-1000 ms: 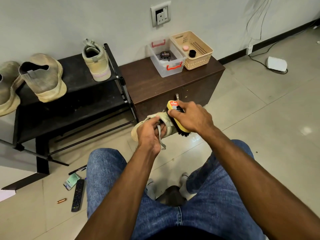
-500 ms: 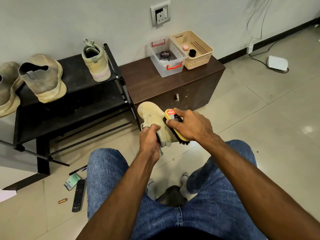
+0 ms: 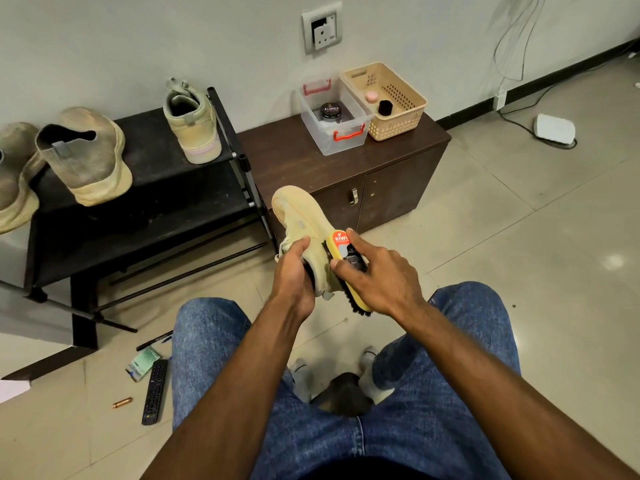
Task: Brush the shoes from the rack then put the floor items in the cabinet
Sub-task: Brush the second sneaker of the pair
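**Brushing the tan shoe, now turned toe-up**

We hold the tan shoe at the centre of the view, above the floor and in front of the cabinet. Our left hand grips it at the collar, thumb over the edge and fingers curled inside. Our right hand clasps the yellow brush, thumb and forefinger spread along its back, bristles laid against the shoe's side.

Compared with a second ago, the shoe has swung from lying sideways, toe toward 9 o'clock, to standing with its toe toward 12 o'clock. The brush has followed it and now meets a different flank, so we judge that one face is done and a fresh one is being worked.

On the rack, at 10 o'clock, the matching shoe and the grey pair sit where they were. At 7 o'clock the floor items, including a remote, a pen and a green packet, lie unmoved, so the second part of the task has not begun.
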